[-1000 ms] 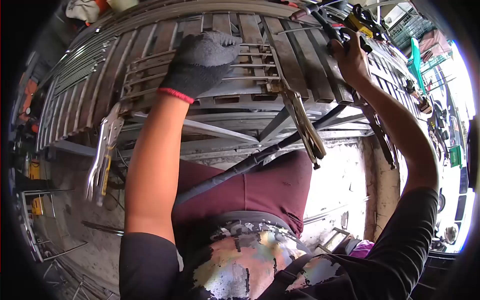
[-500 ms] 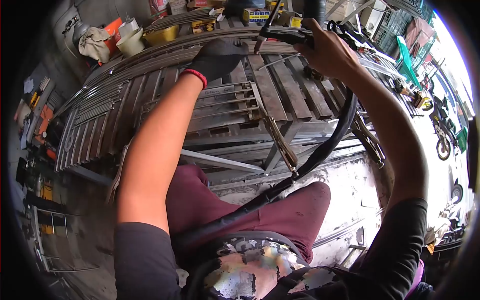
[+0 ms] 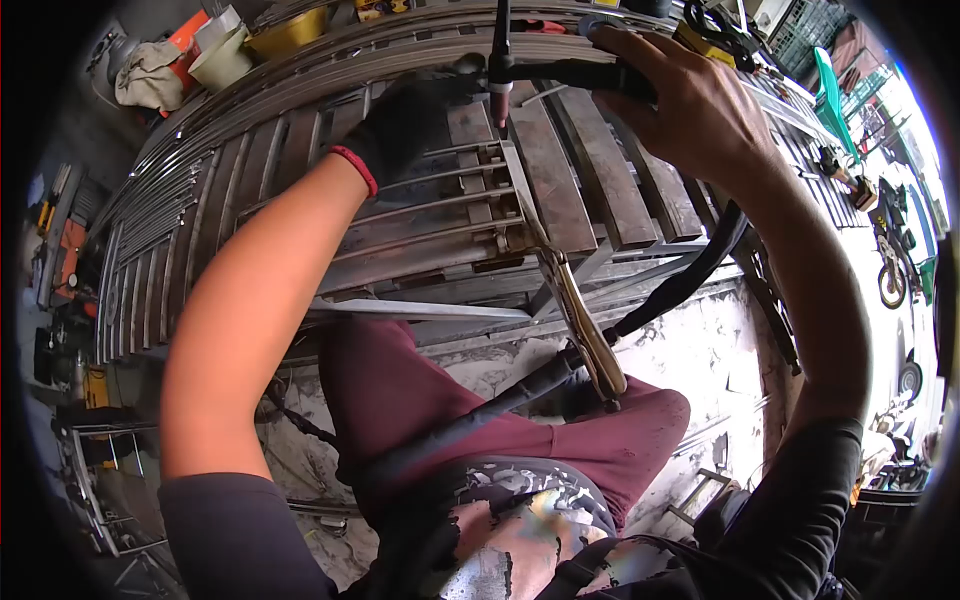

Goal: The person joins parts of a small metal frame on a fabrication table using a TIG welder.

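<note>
My right hand (image 3: 690,110) is wrapped round the black handle of a TIG welding torch (image 3: 575,73). The torch's reddish nozzle (image 3: 500,105) points down over the end of a metal frame with thin bars (image 3: 430,205) on the slatted bench. My left hand (image 3: 405,115), in a black glove with a red cuff, is closed beside the torch head; whatever its fingers hold, if anything, is hidden. Locking pliers (image 3: 585,330) clamp the near corner of the frame, their handles hanging toward my knee. From the torch a thick black cable sleeve (image 3: 680,275) runs down across my lap.
Slats of the metal bench (image 3: 600,170) spread around the frame. Thin metal rods (image 3: 160,215) lie at the left, and long bars (image 3: 330,60) along the back. A pale bucket (image 3: 220,62) and yellow container (image 3: 290,35) stand behind. A cordless tool (image 3: 850,180) is at the right.
My view has shifted closer to the bench. The torch now hangs upright over the frame's end, with my left hand lower and closer beside its head. My right hand keeps its grip.
</note>
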Tool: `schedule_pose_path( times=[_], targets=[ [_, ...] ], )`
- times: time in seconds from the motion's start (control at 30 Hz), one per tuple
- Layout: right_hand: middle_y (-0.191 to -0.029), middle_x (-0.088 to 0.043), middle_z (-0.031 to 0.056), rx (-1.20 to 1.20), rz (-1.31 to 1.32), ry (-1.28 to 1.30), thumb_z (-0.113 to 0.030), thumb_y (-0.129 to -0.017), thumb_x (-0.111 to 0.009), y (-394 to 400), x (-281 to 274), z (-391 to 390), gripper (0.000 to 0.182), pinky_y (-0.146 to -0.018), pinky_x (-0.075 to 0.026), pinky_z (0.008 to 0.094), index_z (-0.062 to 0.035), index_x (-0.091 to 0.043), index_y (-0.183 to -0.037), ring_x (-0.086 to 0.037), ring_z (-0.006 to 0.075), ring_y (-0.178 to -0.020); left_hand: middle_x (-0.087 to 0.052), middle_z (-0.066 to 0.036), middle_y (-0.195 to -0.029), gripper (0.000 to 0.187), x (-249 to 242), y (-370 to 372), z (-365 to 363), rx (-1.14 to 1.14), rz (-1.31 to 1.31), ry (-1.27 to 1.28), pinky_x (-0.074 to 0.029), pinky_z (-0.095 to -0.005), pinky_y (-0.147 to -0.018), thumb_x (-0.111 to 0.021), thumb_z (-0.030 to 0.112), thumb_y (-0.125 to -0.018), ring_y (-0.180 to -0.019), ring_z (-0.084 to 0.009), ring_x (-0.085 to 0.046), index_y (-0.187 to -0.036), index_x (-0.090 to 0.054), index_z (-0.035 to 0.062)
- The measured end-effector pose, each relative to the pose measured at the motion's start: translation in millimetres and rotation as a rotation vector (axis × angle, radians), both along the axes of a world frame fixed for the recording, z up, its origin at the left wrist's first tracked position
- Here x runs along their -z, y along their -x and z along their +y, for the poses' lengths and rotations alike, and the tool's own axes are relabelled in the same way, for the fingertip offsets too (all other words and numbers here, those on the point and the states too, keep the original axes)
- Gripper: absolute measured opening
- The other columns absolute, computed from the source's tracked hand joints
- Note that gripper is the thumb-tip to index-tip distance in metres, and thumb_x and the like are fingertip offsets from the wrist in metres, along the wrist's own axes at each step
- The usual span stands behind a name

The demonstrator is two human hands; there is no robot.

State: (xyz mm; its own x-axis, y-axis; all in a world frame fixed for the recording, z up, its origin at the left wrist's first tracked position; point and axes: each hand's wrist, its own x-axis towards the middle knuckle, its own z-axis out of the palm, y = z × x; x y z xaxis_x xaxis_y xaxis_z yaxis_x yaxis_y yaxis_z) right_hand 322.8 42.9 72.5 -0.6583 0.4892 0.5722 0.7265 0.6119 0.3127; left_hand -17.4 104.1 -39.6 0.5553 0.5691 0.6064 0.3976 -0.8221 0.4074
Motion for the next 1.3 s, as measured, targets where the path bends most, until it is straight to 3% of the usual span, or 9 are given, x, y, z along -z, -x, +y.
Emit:
schedule_pose_path(
  times=[0.07,0.17,0.23,0.33,0.6,0.87,1.1,1.17,1.3],
  targets=[
    [-0.121,-0.081,0.0128,0.006,0.022,-0.007,-0.042,-0.099,-0.084,-1.7,16.0,0.2,0.058,-0.081,-0.068,0.0420,-0.0222,-0.067,-0.151,-0.082,0.0286,-0.093,-0.080,-0.018,-0.121,0.032,-20.1,-4.0,-27.4,-0.298,0.188,0.061,-0.057,-0.0400,-0.102,-0.055,0.015,-0.114,-0.110,-0.0314,-0.076,-0.136,-0.076,0.0059],
    [-0.122,-0.081,0.0148,-0.015,0.016,-0.027,-0.039,-0.099,-0.085,-0.1,18.9,-2.6,0.059,-0.080,-0.068,0.0427,-0.0196,-0.066,-0.151,-0.083,0.0302,-0.094,-0.080,-0.015,-0.112,0.030,-11.8,2.0,-17.6,-0.215,0.238,-0.192,-0.057,-0.0376,-0.096,-0.056,0.017,-0.115,-0.102,-0.0286,-0.074,-0.132,-0.077,0.0063],
    [-0.115,-0.076,0.0143,0.033,-0.061,-0.041,-0.038,-0.102,-0.082,1.8,17.5,-5.9,0.059,-0.063,-0.062,0.0404,-0.0189,-0.063,-0.154,-0.075,0.0264,-0.080,-0.078,-0.011,-0.104,0.027,-13.3,-6.4,-20.3,-0.119,0.139,-0.213,-0.056,-0.0365,-0.093,-0.057,0.019,-0.115,-0.096,-0.0239,-0.072,-0.126,-0.079,0.0071],
    [-0.108,-0.069,0.0127,0.120,-0.220,-0.071,-0.039,-0.104,-0.078,6.8,1.8,-14.3,0.058,-0.051,-0.057,0.0379,-0.0191,-0.061,-0.156,-0.068,0.0235,-0.068,-0.074,-0.003,-0.096,0.030,-21.5,-17.9,-25.1,0.043,-0.255,0.360,-0.053,-0.0377,-0.095,-0.057,0.030,-0.118,-0.097,-0.0166,-0.069,-0.118,-0.080,0.0108],
    [-0.111,-0.069,0.0151,-0.008,-0.080,0.151,-0.024,-0.103,-0.080,23.7,-21.0,9.9,0.051,-0.069,-0.061,0.0398,-0.0124,-0.063,-0.150,-0.072,0.0265,-0.086,-0.071,0.000,-0.093,0.030,-10.0,-7.2,-13.9,-0.057,-0.408,0.561,-0.052,-0.0343,-0.092,-0.064,0.031,-0.115,-0.094,-0.0111,-0.062,-0.120,-0.079,0.0051],
    [-0.109,-0.071,0.0149,-0.002,-0.038,-0.038,-0.032,-0.095,-0.087,18.3,-7.3,2.0,0.052,-0.068,-0.061,0.0446,-0.0150,-0.069,-0.141,-0.075,0.0314,-0.086,-0.069,0.003,-0.091,0.027,-4.1,-3.1,-9.2,-0.163,-0.188,0.403,-0.051,-0.0314,-0.079,-0.068,0.033,-0.113,-0.080,-0.0105,-0.059,-0.116,-0.080,0.0089],
    [-0.099,-0.072,0.0116,-0.058,-0.076,-0.114,-0.034,-0.093,-0.089,25.7,-10.0,1.2,0.051,-0.069,-0.058,0.0478,-0.0144,-0.071,-0.136,-0.074,0.0312,-0.082,-0.070,-0.009,-0.086,0.031,-5.4,0.7,-9.5,-0.194,0.211,-0.347,-0.052,-0.0364,-0.073,-0.060,0.031,-0.117,-0.071,-0.0165,-0.062,-0.113,-0.076,0.0049],
    [-0.099,-0.072,0.0121,0.032,-0.102,-0.048,-0.033,-0.095,-0.088,38.9,-20.5,-14.5,0.049,-0.070,-0.058,0.0477,-0.0133,-0.071,-0.137,-0.074,0.0309,-0.083,-0.069,-0.011,-0.085,0.034,-9.9,5.0,-11.5,-0.244,0.312,-0.314,-0.052,-0.0370,-0.072,-0.058,0.033,-0.118,-0.070,-0.0171,-0.061,-0.112,-0.076,0.0049],
    [-0.099,-0.072,0.0120,0.011,-0.179,-0.128,-0.031,-0.099,-0.083,42.9,-23.0,-1.4,0.045,-0.071,-0.058,0.0456,-0.0111,-0.071,-0.138,-0.073,0.0297,-0.084,-0.063,-0.010,-0.082,0.041,-14.8,-2.2,-15.0,-0.135,0.056,0.188,-0.050,-0.0378,-0.070,-0.054,0.041,-0.119,-0.068,-0.0172,-0.056,-0.114,-0.076,0.0058]
  ],
)
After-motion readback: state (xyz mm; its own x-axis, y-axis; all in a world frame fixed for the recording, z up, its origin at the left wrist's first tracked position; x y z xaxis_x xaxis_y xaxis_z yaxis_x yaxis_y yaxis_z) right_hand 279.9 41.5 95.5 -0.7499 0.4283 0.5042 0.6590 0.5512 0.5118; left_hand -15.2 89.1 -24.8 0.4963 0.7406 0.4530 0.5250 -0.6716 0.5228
